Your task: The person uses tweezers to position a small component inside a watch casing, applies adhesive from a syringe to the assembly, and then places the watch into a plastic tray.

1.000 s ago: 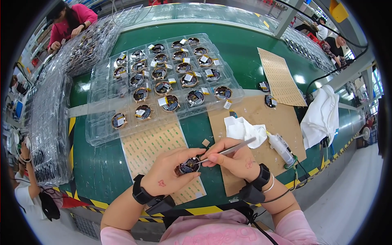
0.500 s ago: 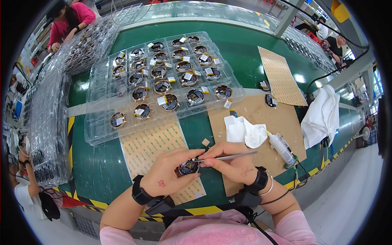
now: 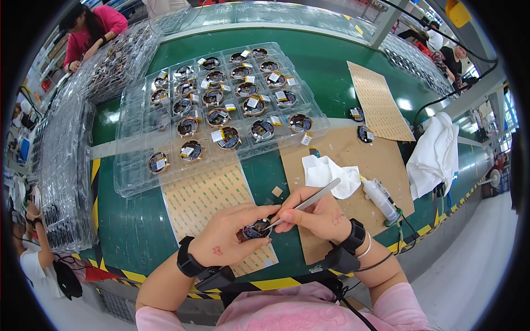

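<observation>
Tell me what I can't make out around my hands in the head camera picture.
- Head view: the underside of the round device, turned away and covered by the left hand.
- Head view: what the tip of the slim metal tool touches; too small against dark parts.
- Head view: the middle of the patterned sheet, under the left hand.
- Head view: the right hand's palm, facing away.

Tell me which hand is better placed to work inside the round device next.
Likely the right hand: it holds a slim metal tool, its tip at the round device, while the left hand grips that device's edge.
</observation>
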Tool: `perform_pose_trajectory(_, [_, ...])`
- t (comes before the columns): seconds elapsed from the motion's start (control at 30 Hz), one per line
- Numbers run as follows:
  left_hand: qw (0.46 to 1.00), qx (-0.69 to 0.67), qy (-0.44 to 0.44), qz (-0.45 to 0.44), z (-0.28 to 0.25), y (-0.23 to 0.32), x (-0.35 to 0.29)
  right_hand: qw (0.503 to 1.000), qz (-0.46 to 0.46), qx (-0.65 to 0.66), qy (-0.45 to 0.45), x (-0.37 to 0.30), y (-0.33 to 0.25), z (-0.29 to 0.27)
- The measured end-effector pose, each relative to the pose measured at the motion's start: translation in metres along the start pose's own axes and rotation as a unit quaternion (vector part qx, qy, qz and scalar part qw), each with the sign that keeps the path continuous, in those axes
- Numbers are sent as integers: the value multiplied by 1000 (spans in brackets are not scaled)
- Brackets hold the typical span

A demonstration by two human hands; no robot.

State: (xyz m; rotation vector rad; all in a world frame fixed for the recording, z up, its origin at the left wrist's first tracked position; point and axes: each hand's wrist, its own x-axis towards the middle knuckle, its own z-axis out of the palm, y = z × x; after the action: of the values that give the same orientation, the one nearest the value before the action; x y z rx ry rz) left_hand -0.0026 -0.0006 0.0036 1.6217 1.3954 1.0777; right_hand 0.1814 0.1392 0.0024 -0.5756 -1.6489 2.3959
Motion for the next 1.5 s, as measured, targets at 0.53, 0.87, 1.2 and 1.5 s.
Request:
perform_pose_trajectory(0.53, [998, 8, 21, -55, -4, 1, 0, 883, -339, -324, 34, 4, 10, 9])
perform_pose_trajectory(0.87, [1000, 0, -8, 10, 0, -2, 0, 994, -84, -76, 15, -1, 8, 3])
perform_pose_trajectory(1.2, [999, -1, -27, 28, -1, -3, -2, 989, -98, -107, -38, 1, 4, -4])
perform_pose_trajectory(1.5, [998, -10, -46, 36, -1, -4, -2, 983, -84, -149, -67, 0, 0, -10])
